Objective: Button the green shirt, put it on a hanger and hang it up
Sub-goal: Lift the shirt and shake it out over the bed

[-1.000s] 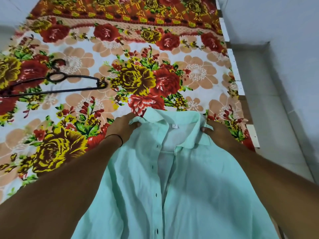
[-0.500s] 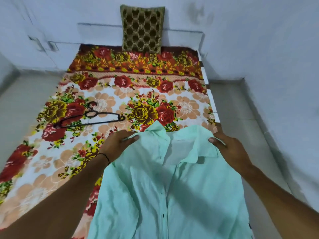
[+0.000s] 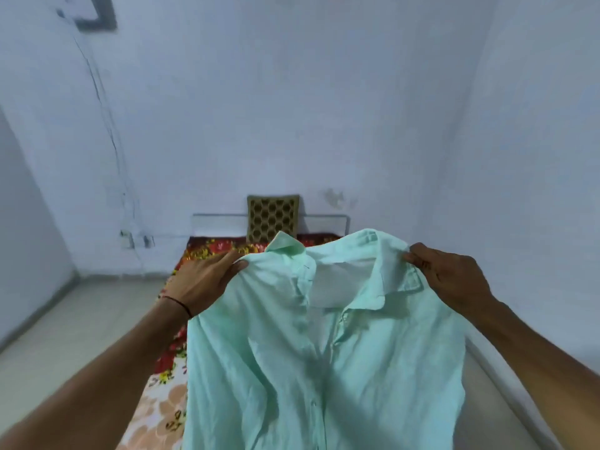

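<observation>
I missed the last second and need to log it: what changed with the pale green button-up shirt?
The pale green button-up shirt was lifted up from the floral bedsheet and now hangs from both hands. The left hand and right hand still grip it at the shoulders, beside the collar; nothing was let go. The black wire hanger is out of view.

The pale mint green shirt (image 3: 324, 352), wrinkled and collared, hangs upright in the lower centre of the frame, front toward the camera, pinched at each shoulder by the left hand (image 3: 204, 284) and right hand (image 3: 451, 277), its collar spread open over a paler inside and its front panels meeting lower down.
</observation>
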